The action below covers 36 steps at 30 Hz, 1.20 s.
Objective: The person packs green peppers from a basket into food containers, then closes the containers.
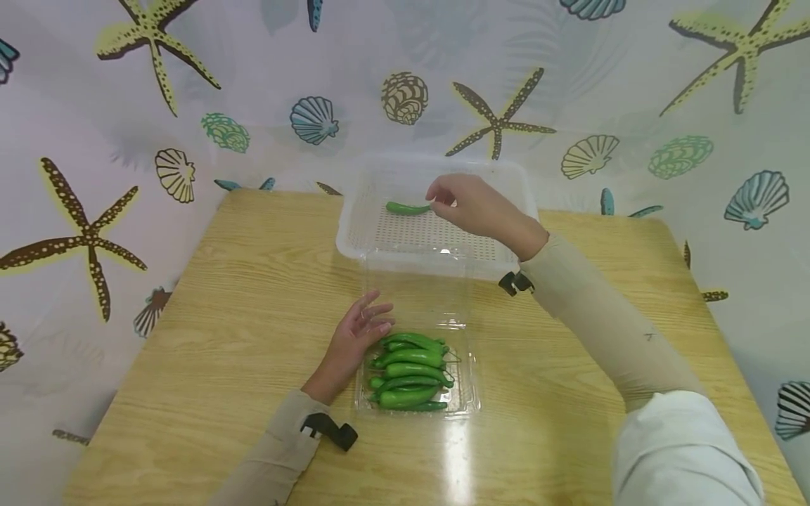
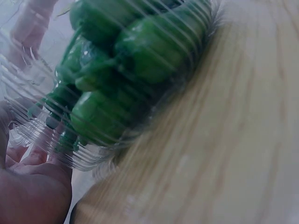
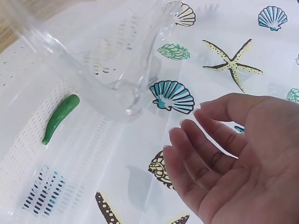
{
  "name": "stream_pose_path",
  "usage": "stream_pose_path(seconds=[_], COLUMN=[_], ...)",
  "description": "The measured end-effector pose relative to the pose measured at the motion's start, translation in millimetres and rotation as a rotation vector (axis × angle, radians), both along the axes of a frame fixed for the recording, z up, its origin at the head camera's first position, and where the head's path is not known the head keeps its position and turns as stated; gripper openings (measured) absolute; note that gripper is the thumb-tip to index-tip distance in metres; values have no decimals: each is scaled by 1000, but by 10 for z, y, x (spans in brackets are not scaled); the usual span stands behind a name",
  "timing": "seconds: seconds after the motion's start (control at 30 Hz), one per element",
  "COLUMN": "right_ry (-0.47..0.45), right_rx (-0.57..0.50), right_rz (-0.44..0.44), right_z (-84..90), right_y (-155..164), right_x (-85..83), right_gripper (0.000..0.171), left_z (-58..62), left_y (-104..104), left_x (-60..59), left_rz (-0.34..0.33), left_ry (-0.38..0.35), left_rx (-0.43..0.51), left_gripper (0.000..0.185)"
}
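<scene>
A right hand (image 1: 471, 207) hovers, fingers loose and empty, beside a green pepper (image 1: 407, 208) lying in the white basket (image 1: 354, 225); the left hand (image 1: 354, 337), fingers relaxed, steadies the clear pepper tray (image 1: 465, 393) on the table (image 1: 253, 295). Next likely calls for another pepper.

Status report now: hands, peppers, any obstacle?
Right hand open above basket, one pepper inside. Left hand open, steadying clamshell. No obstacle.

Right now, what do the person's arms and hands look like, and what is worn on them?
Both hands, left hand and right hand, are bare, with no rings or gloves visible. Each forearm wears a snug beige sleeve reaching the wrist, with a black clip at each wrist. A looser white sleeve covers the upper right arm.
</scene>
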State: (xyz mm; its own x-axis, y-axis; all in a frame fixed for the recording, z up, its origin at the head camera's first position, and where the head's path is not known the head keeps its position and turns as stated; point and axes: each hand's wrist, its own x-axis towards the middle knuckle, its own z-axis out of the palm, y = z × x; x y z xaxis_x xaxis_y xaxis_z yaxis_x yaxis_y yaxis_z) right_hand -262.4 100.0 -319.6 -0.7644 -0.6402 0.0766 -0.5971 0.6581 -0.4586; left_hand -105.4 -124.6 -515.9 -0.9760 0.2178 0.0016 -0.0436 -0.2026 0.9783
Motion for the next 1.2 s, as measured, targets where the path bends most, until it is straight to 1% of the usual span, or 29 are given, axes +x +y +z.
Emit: stream_pose_path(seconds=[0.2, 0.43, 0.6, 0.73, 0.93, 1.07, 1.2], right_ry=[-34, -91, -154, -168, -157, -152, -172], right_rx=[6, 12, -4, -26, -64, -66, -56], right_rz=[-19, -58, -112, -140, -137, -168, -190], right_z=[-100, -359, -475, -495, -456, -419, -439], right_y=[-59, -74, -72, -80, -112, -128, -118], right_x=[-174, -399, -519, -594, -707, -770, -836], right_gripper=[22, 19, 20, 21, 22, 23, 23], left_z=[-2, 10, 14, 2, -12, -14, 0], left_y=[-12, 0, 11, 8, -7, -10, -5], left_x=[-3, -9, -14, -21, -31, -26, -4], left_rz=[-5, -13, -14, -18, -12, -7, -2], left_ry=[14, 10, 4, 11, 21, 23, 13], left_rx=[13, 29, 29, 39, 41, 42, 39], left_gripper=[65, 65, 66, 66, 65, 66, 66])
